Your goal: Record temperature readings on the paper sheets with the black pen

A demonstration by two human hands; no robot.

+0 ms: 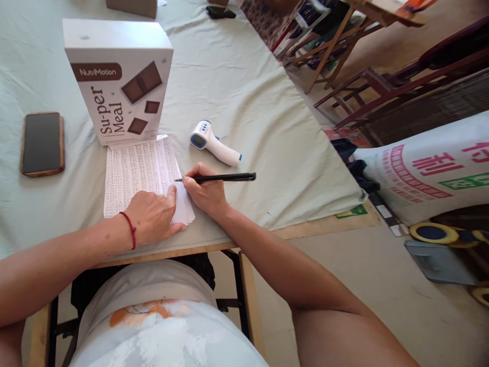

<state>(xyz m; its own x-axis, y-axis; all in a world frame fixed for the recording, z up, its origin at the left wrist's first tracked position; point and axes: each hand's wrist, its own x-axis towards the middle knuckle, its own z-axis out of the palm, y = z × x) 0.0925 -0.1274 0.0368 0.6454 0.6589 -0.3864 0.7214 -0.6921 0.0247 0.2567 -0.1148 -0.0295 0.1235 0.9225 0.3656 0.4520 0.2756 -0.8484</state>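
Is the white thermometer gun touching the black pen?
Apart. The head view shows a strip of bare green tablecloth between the thermometer gun and the black pen, which the right hand holds below it.

Box (pixel 118 81) blocks ahead; cloth (pixel 244 102) rightward open

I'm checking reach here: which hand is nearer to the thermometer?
Right. The right hand sits just below the thermometer; the left hand rests farther off on the paper stack.
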